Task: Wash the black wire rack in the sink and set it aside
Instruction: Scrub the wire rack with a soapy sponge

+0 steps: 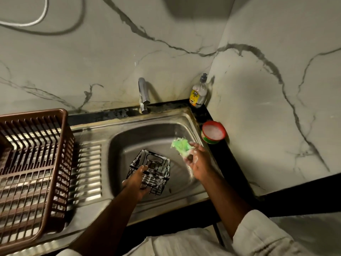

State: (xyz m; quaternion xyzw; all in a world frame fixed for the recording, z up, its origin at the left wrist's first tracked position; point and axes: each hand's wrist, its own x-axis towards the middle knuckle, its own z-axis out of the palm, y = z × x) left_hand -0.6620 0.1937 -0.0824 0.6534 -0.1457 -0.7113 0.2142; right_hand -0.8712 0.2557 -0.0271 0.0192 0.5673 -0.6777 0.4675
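The left hand (137, 179) gripped the soapy rack (150, 171) in the sink (129, 137), while the right hand (198, 163) held a green scrubber (180, 145) above the basin.

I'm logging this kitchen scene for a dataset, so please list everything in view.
black wire rack: one, black with white suds, in the sink basin
sink: one, steel, in a dark counter
tap: one, chrome, behind the basin
green scrubber: one, green, sudsy, over the basin's right side
soap tub: one, red and green, foam inside, counter right of the sink
bottle: one, clear, yellow label, back corner
drying basket: one, brown, on the drainboard, left
cable: one, white, wall, top left
left hand: grips the black wire rack
right hand: holds the green scrubber
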